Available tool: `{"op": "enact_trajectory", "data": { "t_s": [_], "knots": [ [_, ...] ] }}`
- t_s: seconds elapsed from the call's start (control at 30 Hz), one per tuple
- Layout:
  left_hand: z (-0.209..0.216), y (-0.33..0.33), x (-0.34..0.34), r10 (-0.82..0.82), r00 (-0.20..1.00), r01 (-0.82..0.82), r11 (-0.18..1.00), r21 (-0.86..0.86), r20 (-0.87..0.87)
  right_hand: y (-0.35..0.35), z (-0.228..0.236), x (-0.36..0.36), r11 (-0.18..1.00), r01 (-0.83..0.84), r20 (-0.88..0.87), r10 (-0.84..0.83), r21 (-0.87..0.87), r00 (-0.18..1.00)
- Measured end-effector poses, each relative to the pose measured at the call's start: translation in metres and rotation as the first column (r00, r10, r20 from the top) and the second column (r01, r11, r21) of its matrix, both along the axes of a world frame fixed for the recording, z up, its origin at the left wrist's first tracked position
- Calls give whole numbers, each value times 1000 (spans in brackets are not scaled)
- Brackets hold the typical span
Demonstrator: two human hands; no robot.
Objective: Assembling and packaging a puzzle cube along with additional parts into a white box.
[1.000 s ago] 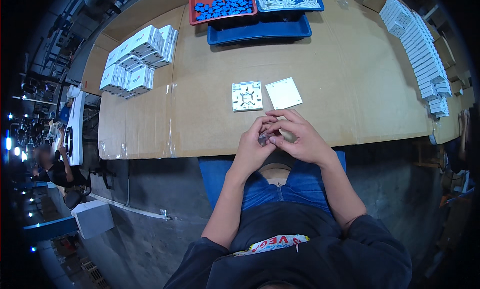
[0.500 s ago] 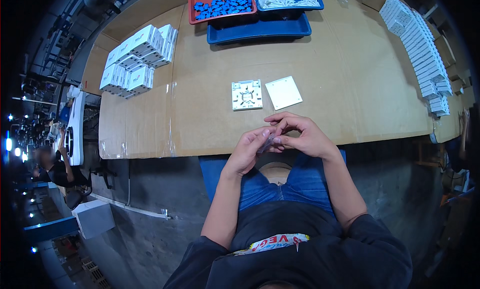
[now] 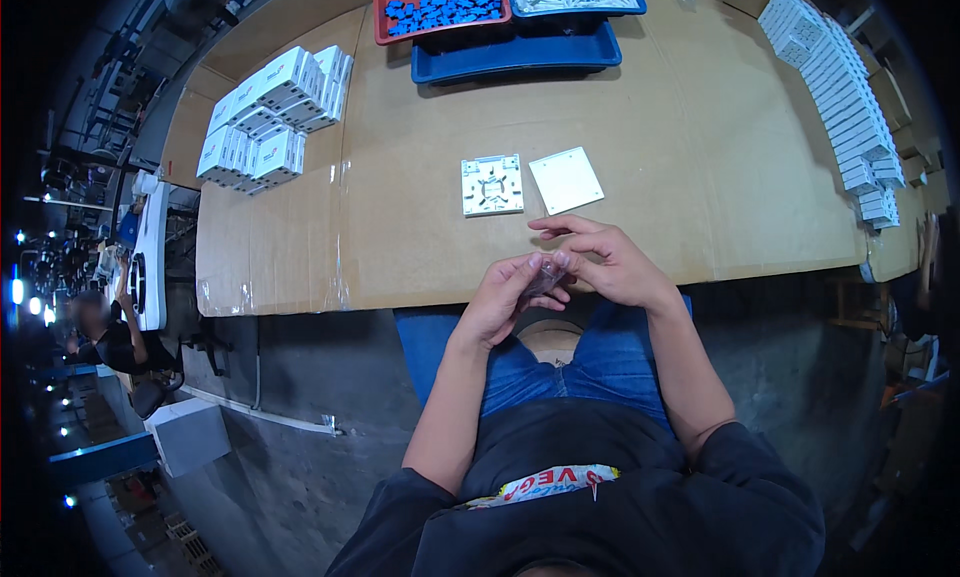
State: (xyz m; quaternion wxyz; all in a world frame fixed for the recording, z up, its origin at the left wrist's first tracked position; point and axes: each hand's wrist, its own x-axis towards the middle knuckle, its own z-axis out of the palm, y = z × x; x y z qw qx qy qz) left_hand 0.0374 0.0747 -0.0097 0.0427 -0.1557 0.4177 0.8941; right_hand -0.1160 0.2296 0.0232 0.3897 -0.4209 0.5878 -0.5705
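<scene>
While the left hand (image 3: pixel 497 299) and right hand (image 3: pixel 622 269) grasp a clear packet (image 3: pixel 546 276) at frame centre, a white moulded square (image 3: pixel 492 186) lies above.

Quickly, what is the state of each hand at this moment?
Left hand: closed on some clear plastic.
Right hand: at the clear plastic's edge, partly curled; whether it grips cannot be told.
</scene>
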Motion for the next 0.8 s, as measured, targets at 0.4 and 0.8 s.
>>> {"op": "enact_trajectory", "data": {
  "t_s": [0.4, 0.8],
  "knots": [
    [-11, 1, -4, -16, 999, 8, 983, 185, 40, -8, 0, -4, 981, -169, -27, 172, 98, 985],
    [-13, -7, 0, -17, 998, 25, 991, 132, -63, -16, 33, -17, 932, -324, 15, 326, 161, 945]
  ]
}}
